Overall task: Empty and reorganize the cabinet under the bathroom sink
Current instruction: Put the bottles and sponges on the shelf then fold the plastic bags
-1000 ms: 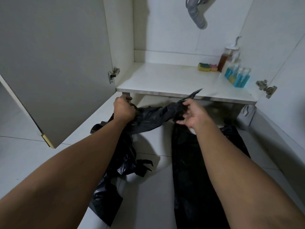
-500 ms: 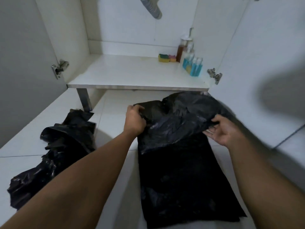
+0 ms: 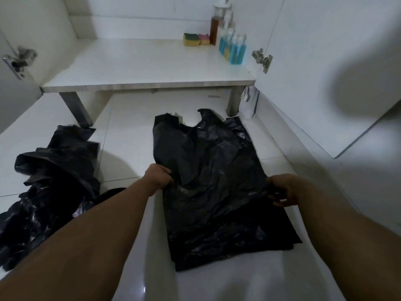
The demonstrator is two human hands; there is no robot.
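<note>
- My left hand pinches the left edge of the flattened black plastic bag on the white tiled floor.
- My right hand grips its right edge.
- A crumpled black plastic heap lies left, apart.
- Blue bottles stand on the white cabinet shelf.

Crinkled glossy plastic bag on shiny tile floor.

No legible text; blue bottles' labels perhaps too blurred
</note>
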